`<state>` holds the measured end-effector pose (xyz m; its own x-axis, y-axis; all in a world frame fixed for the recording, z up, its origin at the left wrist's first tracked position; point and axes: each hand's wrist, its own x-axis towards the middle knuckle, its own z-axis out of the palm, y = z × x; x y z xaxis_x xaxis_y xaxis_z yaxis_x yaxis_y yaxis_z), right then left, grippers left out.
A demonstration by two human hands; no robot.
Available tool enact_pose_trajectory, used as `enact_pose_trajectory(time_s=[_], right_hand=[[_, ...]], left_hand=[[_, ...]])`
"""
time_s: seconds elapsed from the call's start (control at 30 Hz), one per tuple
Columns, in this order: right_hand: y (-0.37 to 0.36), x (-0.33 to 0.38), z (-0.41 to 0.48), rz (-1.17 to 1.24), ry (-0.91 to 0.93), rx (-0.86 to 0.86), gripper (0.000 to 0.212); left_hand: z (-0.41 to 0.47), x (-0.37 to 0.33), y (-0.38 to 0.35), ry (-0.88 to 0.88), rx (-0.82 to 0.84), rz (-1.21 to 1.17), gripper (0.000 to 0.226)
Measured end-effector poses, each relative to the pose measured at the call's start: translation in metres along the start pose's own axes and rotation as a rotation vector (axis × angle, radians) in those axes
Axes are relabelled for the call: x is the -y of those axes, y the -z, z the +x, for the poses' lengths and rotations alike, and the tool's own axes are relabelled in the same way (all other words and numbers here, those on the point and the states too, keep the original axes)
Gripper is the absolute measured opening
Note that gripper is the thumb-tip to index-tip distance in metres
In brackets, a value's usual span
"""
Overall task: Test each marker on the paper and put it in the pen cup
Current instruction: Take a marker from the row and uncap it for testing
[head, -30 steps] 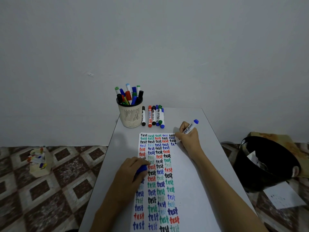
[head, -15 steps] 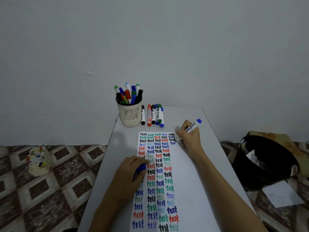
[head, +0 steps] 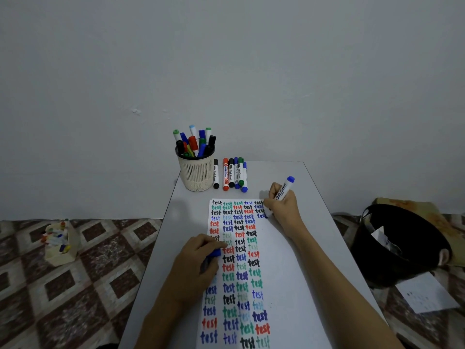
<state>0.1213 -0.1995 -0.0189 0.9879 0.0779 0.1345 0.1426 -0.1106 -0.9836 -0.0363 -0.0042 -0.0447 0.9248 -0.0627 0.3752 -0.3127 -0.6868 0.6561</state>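
A white paper [head: 274,248] covered with rows of the word "test" in several colours lies on the grey table [head: 314,192]. My right hand [head: 283,206] grips a blue marker [head: 283,189], its tip touching the paper's upper right edge beside the newest blue word. My left hand [head: 198,260] rests on the paper's left side and holds the blue cap [head: 214,253]. A cream mesh pen cup [head: 197,172] full of markers stands at the table's far left. Several capped markers [head: 232,175] lie side by side right of the cup.
A black bin [head: 402,243] with paper scraps stands on the floor to the right, a loose sheet [head: 425,295] in front of it. On the patterned floor to the left sits a small box of markers [head: 60,241]. A plain wall backs the table.
My right hand has shifted slightly down and right along the paper's edge while writing with the blue marker. My left hand has stayed on the paper with the cap.
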Motion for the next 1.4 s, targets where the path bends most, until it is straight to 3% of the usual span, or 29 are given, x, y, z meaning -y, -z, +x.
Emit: enact_pose_trajectory(time_s=[0.17,0.27,0.37,0.47,0.57,0.9,1.07,1.27,1.4], right_hand=[[0.005,0.006,-0.004,0.329,0.013,-0.116,0.03],[0.006,0.011,-0.009,0.402,0.025,-0.094,0.027],[-0.001,0.017,-0.025,0.445,-0.007,0.087,0.01],[-0.008,0.026,-0.045,0.532,-0.052,0.317,0.01],[-0.011,0.03,-0.06,0.487,-0.043,0.413,0.01],[-0.021,0.024,-0.073,0.44,-0.049,0.461,0.012],[-0.02,0.022,-0.077,0.234,-0.032,0.495,0.012],[-0.026,0.023,-0.085,-0.08,0.19,0.511,0.017],[-0.033,0.027,-0.088,-0.008,0.115,0.513,0.015]], left_hand=[[0.0,-0.001,0.002,0.024,-0.002,-0.09,0.036],[-0.001,-0.003,0.004,0.066,-0.074,-0.151,0.032],[-0.001,-0.004,0.007,0.145,-0.125,-0.248,0.028],[-0.003,-0.008,0.01,0.184,-0.149,-0.34,0.02],[-0.004,-0.009,0.012,0.174,-0.171,-0.38,0.016],[-0.004,-0.005,0.012,0.134,-0.163,-0.404,0.017],[-0.005,0.005,0.014,0.139,-0.182,-0.441,0.043],[-0.003,0.004,0.018,0.145,-0.232,-0.44,0.016],[-0.002,0.003,0.02,0.107,-0.27,-0.337,0.028]])
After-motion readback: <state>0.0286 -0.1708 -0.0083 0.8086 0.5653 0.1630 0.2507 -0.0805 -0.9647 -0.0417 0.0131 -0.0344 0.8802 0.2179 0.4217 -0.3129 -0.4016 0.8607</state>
